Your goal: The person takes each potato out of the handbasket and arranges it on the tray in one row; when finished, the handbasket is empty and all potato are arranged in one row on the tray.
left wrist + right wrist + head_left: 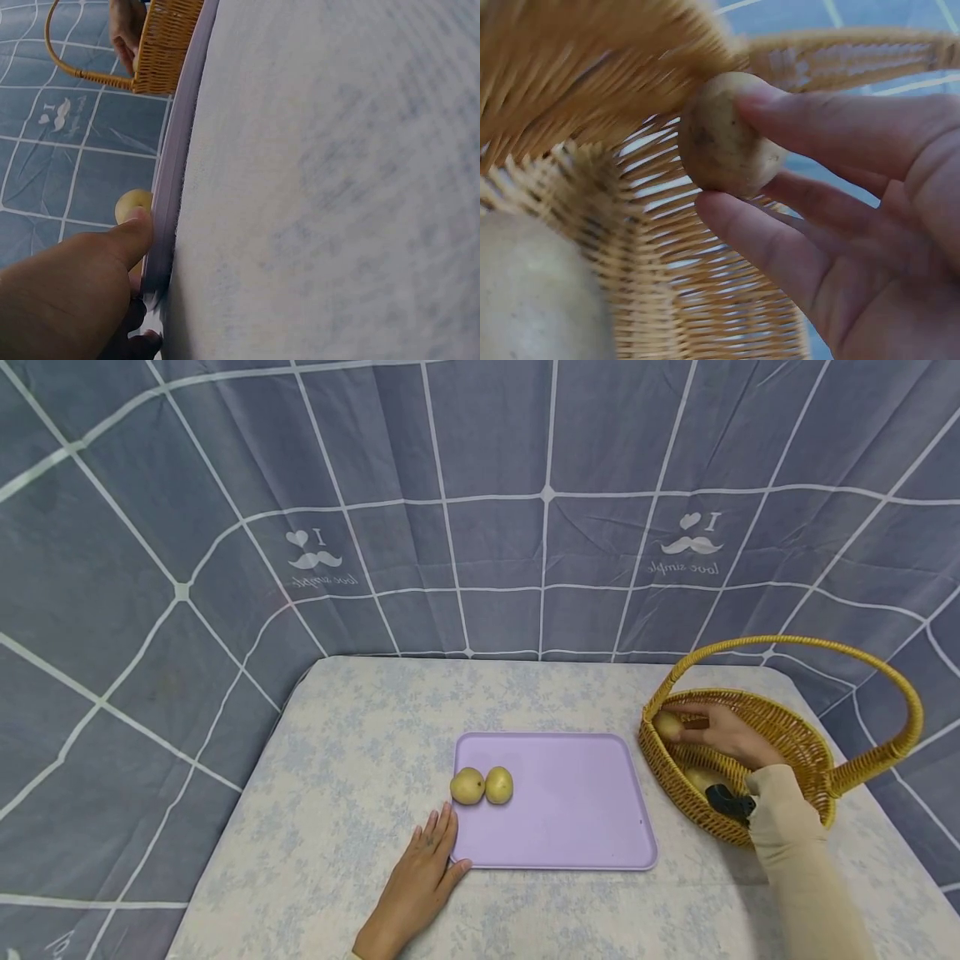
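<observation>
Inside the wicker basket [795,735], my right hand [723,733] pinches a potato [720,142] between thumb and fingertips, close to the basket's left wall. Another potato [532,292] lies lower in the basket, partly covered by the right wrist in the head view. My left hand [420,872] rests at the left edge of the lilac tray [562,810], its fingers straight along the side and its thumb near the front corner. Two potatoes, one at the left [467,786] and one beside it [498,785], sit together on the tray's left side.
A tall arched handle [817,643] rises over the basket at the table's right. A pale floral cloth [360,735] covers the table. Behind and beside it hangs a grey-blue curtain [495,543] with white lines. A black strap [729,802] is on the right wrist.
</observation>
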A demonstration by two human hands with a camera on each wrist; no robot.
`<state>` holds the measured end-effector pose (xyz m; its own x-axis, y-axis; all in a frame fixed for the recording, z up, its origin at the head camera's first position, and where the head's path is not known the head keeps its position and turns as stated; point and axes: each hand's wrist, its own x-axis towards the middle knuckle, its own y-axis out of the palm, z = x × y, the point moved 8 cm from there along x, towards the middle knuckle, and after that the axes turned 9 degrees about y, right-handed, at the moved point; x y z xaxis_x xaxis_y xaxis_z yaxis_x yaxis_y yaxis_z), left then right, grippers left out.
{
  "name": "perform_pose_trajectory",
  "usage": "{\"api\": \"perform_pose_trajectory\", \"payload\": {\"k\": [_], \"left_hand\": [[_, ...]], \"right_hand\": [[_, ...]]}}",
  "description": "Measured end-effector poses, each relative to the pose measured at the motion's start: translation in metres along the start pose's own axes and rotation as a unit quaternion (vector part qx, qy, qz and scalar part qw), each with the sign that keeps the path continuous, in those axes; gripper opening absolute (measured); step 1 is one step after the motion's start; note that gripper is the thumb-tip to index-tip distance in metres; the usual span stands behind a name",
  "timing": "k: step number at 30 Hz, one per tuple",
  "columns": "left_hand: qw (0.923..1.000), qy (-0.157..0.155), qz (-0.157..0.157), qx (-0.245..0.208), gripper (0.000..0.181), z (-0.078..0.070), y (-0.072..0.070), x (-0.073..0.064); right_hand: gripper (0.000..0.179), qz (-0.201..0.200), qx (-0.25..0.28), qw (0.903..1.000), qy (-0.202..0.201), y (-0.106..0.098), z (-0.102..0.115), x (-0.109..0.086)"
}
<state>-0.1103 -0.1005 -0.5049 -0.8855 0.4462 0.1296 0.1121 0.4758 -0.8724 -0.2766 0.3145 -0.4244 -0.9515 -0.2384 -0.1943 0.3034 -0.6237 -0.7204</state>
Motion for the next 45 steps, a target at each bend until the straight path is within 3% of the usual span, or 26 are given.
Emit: {"api": "perform_pose_trajectory", "payload": {"k": [10, 22, 26, 32, 39, 45], "left_hand": [[1.0, -0.002, 0.002, 0.002, 0.068, 0.0, -0.001, -0.001], [1.0, 0.0, 0.001, 0.008, 0.068, 0.002, 0.002, -0.002], [1.0, 0.0, -0.002, 0.008, 0.068, 0.002, 0.001, -0.001], [0.9999, 0.002, -0.003, 0.013, 0.067, 0.002, 0.0, 0.0], [1.0, 0.001, 0.002, 0.008, 0.068, 0.002, 0.002, 0.001], [0.9999, 0.002, 0.0, 0.014, 0.068, 0.002, 0.002, 0.001]], "right_hand": [[0.054, -0.058, 0.021, 0.9972, -0.043, -0.021, 0.038, -0.031], [0.052, -0.046, 0.076, 0.9914, -0.096, -0.001, 0.075, -0.043], [0.054, -0.02, 0.121, 0.9867, -0.107, 0.022, 0.087, -0.03], [0.055, 0.02, 0.195, 0.9707, -0.139, 0.077, 0.113, -0.002], [0.055, 0.058, 0.194, 0.9704, -0.131, 0.133, 0.125, 0.02], [0.054, 0.079, 0.167, 0.973, -0.139, 0.161, 0.128, 0.025]]}}
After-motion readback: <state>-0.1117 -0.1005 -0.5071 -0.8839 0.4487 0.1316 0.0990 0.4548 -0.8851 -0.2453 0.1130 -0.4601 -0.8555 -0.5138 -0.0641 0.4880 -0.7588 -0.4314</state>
